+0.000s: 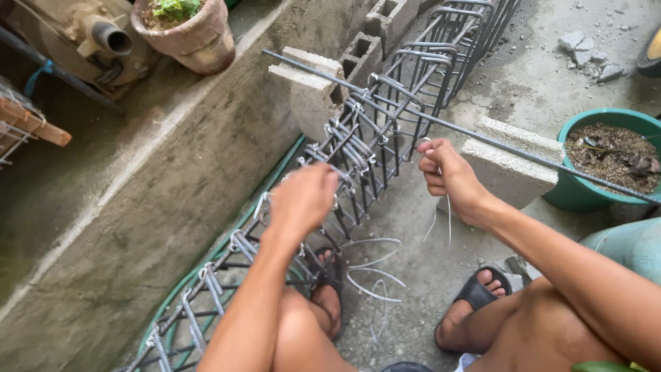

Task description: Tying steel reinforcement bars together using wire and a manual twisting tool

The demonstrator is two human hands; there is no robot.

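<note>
Bare knees and forearms fill the bottom edge, feet in black sandals (pixel 475 293) on the concrete floor (pixel 509 76). Left hand (pixel 303 198) rests on top of the rebar cage (pixel 358 141), fingers curled down over a bar and a wire tie; what exactly they pinch is hidden under the hand. Right hand (pixel 447 178) sits just right of the cage, fingers clenched on a thin piece of tie wire (pixel 447 217) that hangs down below the fist. Cage is a long run of dark bars with square stirrups, tied at joints with pale wire, lying diagonally from bottom left to top centre alongside a concrete wall (pixel 131 207). A long straight steel rod (pixel 496 143) crosses above the cage, laid over two concrete blocks (pixel 513 165), one each side. Loose loops of cut wire (pixel 372 272) lie on the floor between the feet. Green hose (pixel 206 258) runs under the cage along the wall foot. Right: green pot of soil (pixel 609 162). Top left: clay pot with a plant (pixel 186 31) and a rusty pump (pixel 76 34). Rubble bits top right.
</note>
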